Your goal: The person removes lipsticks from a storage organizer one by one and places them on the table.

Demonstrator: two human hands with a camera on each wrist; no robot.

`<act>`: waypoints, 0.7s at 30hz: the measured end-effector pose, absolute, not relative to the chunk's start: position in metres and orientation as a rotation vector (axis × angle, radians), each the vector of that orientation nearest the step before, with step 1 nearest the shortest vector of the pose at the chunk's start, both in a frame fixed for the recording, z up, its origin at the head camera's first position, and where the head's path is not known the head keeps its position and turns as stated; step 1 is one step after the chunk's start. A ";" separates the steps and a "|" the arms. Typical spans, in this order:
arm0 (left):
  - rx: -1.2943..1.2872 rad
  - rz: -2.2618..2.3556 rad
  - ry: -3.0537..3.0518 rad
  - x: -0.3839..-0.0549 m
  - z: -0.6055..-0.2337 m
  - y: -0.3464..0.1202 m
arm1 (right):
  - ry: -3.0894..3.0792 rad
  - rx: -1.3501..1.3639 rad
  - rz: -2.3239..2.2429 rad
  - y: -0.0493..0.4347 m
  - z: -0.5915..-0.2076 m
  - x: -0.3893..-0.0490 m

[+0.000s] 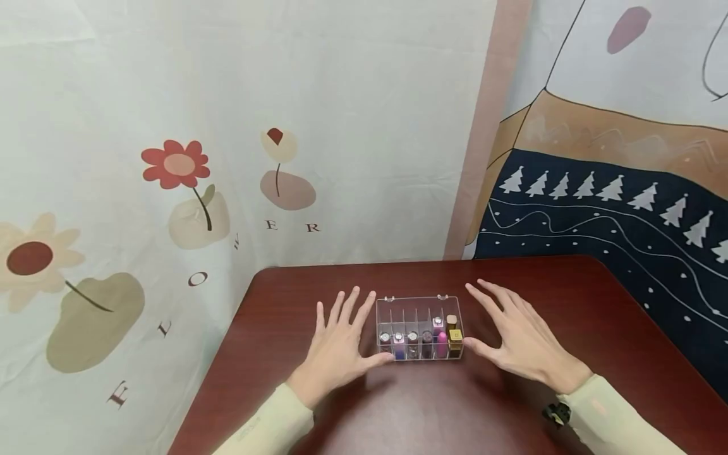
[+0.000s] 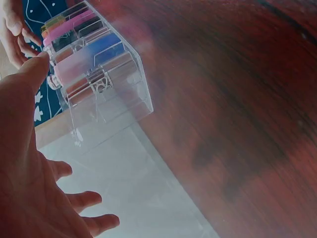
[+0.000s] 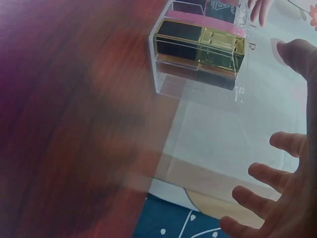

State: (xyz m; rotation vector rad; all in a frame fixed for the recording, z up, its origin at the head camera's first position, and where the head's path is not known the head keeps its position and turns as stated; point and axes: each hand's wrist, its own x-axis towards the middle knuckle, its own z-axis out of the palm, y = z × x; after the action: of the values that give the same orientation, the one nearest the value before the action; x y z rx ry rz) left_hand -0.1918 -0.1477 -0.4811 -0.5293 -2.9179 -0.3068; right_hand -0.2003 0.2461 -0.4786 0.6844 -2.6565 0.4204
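A clear plastic lipstick organizer with divided compartments stands on the table between both hands. Several lipsticks fill its front row, among them a bright pink one and a black-and-gold one at the right end. Two more stand in the back row on the right. To its left, my left hand is spread with fingers straight; its thumb lies close to the front left corner, and I cannot tell if it touches. My right hand is likewise spread at the right side, holding nothing, its thumb tip near the organizer's wall.
The dark red wooden table reaches back to a white cloth printed with flowers and letters. At the right hangs a navy cloth with white trees. A dark strapped device sits at the right wrist.
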 end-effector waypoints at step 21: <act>-0.735 -0.294 -2.888 -0.209 -0.486 -0.125 | -2.605 0.844 0.495 0.221 -0.462 -0.221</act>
State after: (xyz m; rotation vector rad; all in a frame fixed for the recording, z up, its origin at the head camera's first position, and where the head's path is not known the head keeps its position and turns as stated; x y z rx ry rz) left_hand -0.2089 -0.1248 -0.4860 -0.7348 -2.8880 -0.2938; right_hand -0.2211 0.2208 -0.4618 0.8437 -2.6050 0.4951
